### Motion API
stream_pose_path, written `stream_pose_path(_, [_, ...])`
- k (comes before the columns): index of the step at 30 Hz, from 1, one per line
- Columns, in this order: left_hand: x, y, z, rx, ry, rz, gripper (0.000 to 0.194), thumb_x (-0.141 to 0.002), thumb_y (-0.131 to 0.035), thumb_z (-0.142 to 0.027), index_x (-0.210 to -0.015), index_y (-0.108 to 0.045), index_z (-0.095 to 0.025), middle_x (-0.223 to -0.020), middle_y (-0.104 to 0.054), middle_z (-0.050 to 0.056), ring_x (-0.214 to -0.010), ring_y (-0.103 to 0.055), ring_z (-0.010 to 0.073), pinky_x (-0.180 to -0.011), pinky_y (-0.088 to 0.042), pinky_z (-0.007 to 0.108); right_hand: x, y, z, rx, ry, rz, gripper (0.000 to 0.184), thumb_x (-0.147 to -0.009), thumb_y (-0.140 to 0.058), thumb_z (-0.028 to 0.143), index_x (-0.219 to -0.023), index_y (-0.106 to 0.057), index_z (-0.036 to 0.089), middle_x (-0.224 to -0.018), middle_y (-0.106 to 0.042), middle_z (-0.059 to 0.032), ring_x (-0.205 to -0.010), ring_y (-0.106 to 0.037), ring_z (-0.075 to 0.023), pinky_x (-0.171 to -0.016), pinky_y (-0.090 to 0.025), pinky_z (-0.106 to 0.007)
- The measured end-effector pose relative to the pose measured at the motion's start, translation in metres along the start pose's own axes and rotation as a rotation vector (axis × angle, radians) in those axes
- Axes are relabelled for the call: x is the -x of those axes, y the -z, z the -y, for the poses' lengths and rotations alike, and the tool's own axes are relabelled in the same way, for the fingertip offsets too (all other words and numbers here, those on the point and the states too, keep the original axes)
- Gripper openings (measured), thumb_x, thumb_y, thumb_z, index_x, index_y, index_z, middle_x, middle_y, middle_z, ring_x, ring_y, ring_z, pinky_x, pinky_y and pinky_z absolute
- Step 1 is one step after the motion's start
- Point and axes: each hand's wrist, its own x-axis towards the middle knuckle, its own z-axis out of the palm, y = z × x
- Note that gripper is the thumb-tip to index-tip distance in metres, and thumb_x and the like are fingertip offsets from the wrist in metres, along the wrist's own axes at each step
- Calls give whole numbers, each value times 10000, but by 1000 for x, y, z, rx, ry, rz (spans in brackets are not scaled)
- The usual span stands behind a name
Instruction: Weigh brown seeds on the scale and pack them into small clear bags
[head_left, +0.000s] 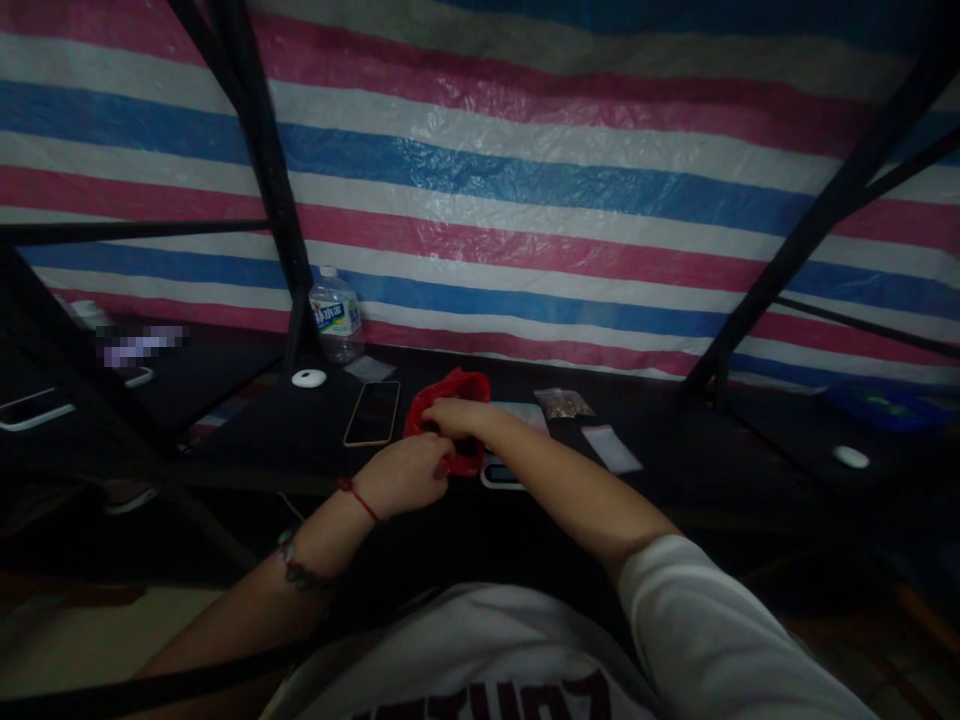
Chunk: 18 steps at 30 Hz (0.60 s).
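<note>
A red plastic bag stands with its mouth open at the table's front edge. My left hand is closed on the bag's near rim, its fingers curled over the red plastic. Reaching over from the right, my right hand dips into the bag's mouth. Its fingertips are hidden inside, so what they hold, if anything, does not show. Just right of the bag, partly under my right forearm, lies a flat pale scale with a small display.
A phone lies left of the bag, near a white round object, a clear packet and a plastic bottle. On the right are a packet of brown bits and a flat zip bag. Black frame bars flank the table.
</note>
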Motion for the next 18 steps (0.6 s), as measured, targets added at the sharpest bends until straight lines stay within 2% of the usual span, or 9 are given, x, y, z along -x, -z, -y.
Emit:
stream_pose_path(3, [-8,-9,-4,52,-20,-49,264,-744,-499,-138,-956,-649,-186,-1001,-673,93,-957,-623,226,-873,-466,329,-2,4,-6,9,10,-9,240,-764,-587,142,-972,-707,134,-929,-719,-73,-770,-627,-181,-654,-432,-239])
stream_pose_path(8, [-28,-13,-6,82,-40,-144,221,-749,-522,-163,-928,-652,-171,-976,-663,91,-916,-618,218,-850,-477,325,-1,11,-21,-36,12,-29,229,-760,-564,105,-923,-718,153,-864,-719,-24,-732,-609,-136,-626,-400,-205])
stream_pose_path(13, [-41,-6,-6,87,-49,-214,222,-746,-520,-168,-914,-665,-174,-1005,-666,88,-944,-614,220,-881,-474,325,1,18,-37,-185,-57,-95,220,-754,-561,85,-888,-723,149,-824,-713,0,-751,-613,-125,-638,-405,-185])
stream_pose_path(18, [-31,8,2,65,63,-247,262,-759,-504,-197,-971,-655,-179,-1029,-680,99,-967,-621,235,-860,-475,324,6,21,-44,-339,-38,-161,259,-701,-666,122,-943,-735,181,-841,-722,8,-766,-628,-128,-660,-432,-182])
